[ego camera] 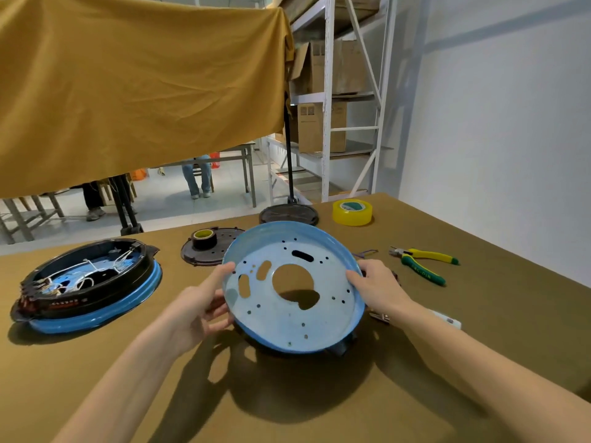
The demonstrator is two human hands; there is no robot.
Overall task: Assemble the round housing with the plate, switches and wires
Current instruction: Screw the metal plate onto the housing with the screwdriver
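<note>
A round blue metal plate [319, 318] with a large centre hole, slots and several small holes is lifted above the table, tilted toward me. My left hand [204, 302] grips its left rim, thumb over the edge. My right hand [377, 287] grips the right rim. Part of a black piece [342, 346] shows under the plate's near edge. At the left lies a second round housing [92, 282], black ring on a blue base, with white wires and switches inside.
A black perforated disc [198, 255] carries a small dark tape roll [204, 238]. Another black round cover [288, 214] and a yellow tape roll [352, 212] lie at the far edge. Green-yellow pliers [422, 263] rest at the right. Small metal parts [380, 316] lie beside my right wrist.
</note>
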